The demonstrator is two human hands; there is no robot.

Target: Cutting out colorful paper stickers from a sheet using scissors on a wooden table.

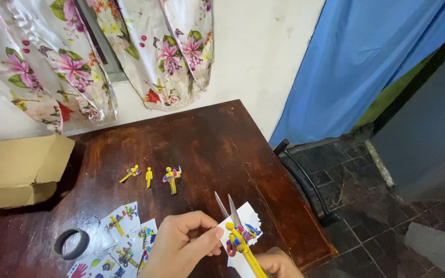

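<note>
Now the left hand (184, 244) pinches the paper (243, 226); right hand (279, 262), just below it, grips scissors (235, 226), blades open, pointing up-left.

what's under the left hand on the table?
The left hand pinches a printed paper piece against open scissors. Beneath the wrist, more printed paper pieces lie on the wooden table; whatever is directly under the palm is covered.

A white paper scrap (243, 229), printed with a small yellow, red and blue figure, is held upright above the desk's front edge, near its right corner. The scissors (238, 231) have yellow handles and grey blades; the blades stand parted, pointing up and away, straddling the paper's top edge.
</note>
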